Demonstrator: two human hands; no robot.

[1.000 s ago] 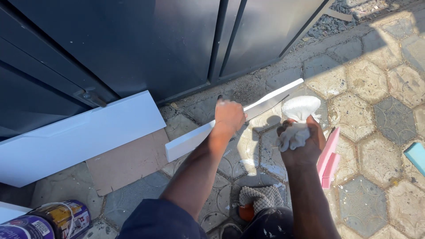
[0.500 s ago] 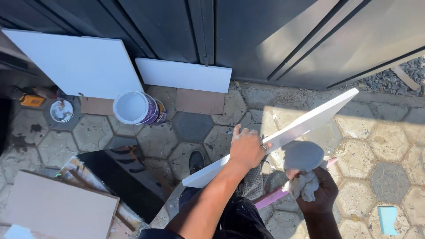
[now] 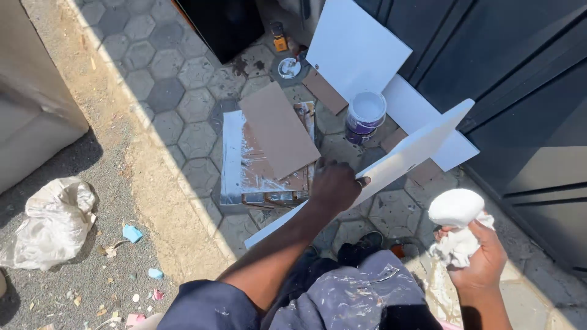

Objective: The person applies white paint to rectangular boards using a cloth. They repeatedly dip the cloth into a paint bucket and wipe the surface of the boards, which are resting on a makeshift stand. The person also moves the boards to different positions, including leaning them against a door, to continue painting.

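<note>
1. White board (image 3: 397, 160), a long narrow panel, is being held up off the paving by the left hand (image 3: 333, 186); it is slanting from low near the person's lap up and away to the right, toward the dark metal gate (image 3: 520, 67).
2. Its upper face is showing an even white all over, so the coating or cleaning of that side is looking largely done; whether the edges and underside are being left for later cannot be told from this view.
3. The left hand is gripping the board near its middle, fingers curled closed over the near edge, arm reaching forward from the dark blue sleeve.
4. The right hand (image 3: 480, 260) is sitting well apart from the board, lower and to the right, wrist bent back, fingers closed around a white cloth (image 3: 455, 232) bunched into a rounded pad; the pad is not touching the board.
5. Just beyond the left hand, a brown board (image 3: 278, 128) is lying on a paint-smeared flat sheet (image 3: 232, 159).
6. Farther ahead, an open paint can (image 3: 365, 116) is standing beside other white panels (image 3: 358, 49) leaning at the gate.
7. Far to the left of the left hand, a crumpled plastic bag (image 3: 52, 223) is lying on the gravel.
</note>
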